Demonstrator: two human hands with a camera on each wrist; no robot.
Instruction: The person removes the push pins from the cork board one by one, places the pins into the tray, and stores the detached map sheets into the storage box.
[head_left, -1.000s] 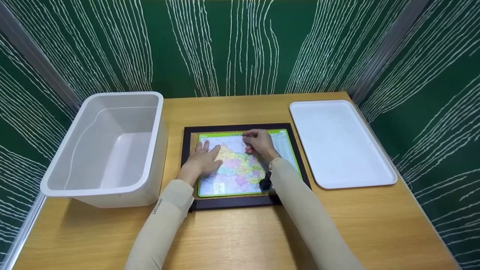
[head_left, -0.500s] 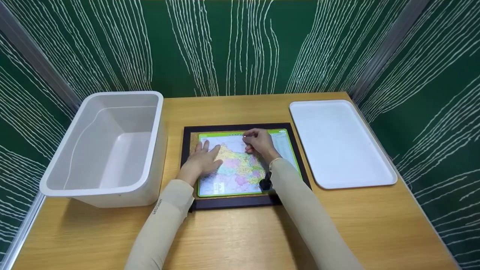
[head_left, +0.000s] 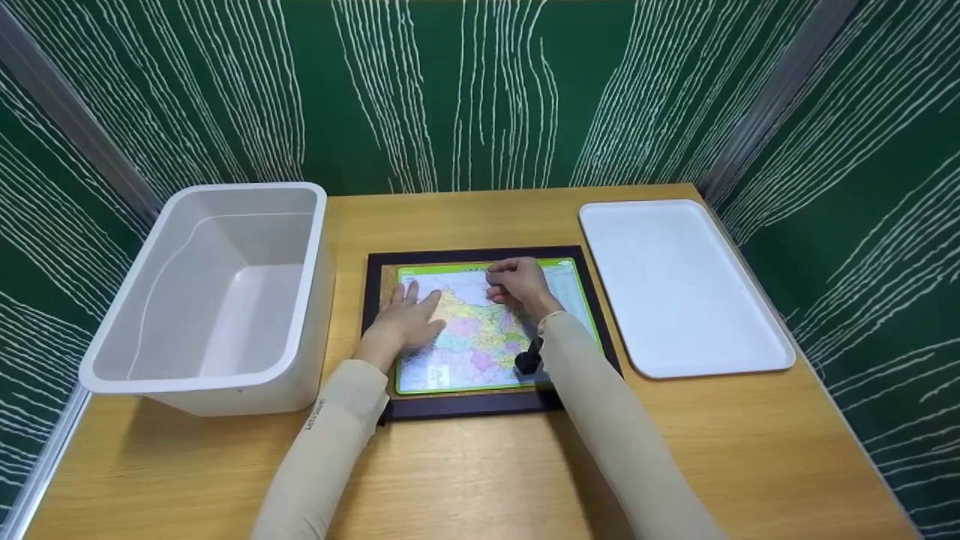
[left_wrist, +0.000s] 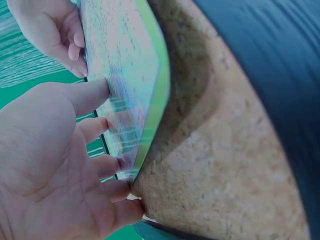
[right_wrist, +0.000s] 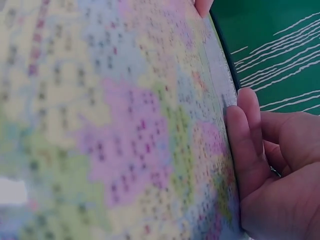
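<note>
A colourful map [head_left: 469, 330] with a green border lies over a black-framed cork board [head_left: 472, 406]. In the left wrist view its near corner stands slightly off the cork [left_wrist: 235, 135], casting a shadow. My left hand [head_left: 405, 319] rests on the map's left part, fingers spread, fingertips on its surface. Close to the map's top edge, my right hand [head_left: 521, 285] has thumb and forefinger pinched together at a small thing, mostly hidden by the fingers; I cannot tell what it is. The right wrist view shows the other fingers of that right hand [right_wrist: 272, 160] curled against the map.
A deep white tub [head_left: 202, 300] stands left of the board on the wooden table [head_left: 480, 480]. To the right lies a shallow white tray [head_left: 686, 289], close beside the frame. Green walls with white wavy lines rise behind and at both sides.
The right hand has shifted very slightly at the map's top edge, its wrist tipping a little. A small white spot at its fingertips no longer shows. The left hand stays put.
</note>
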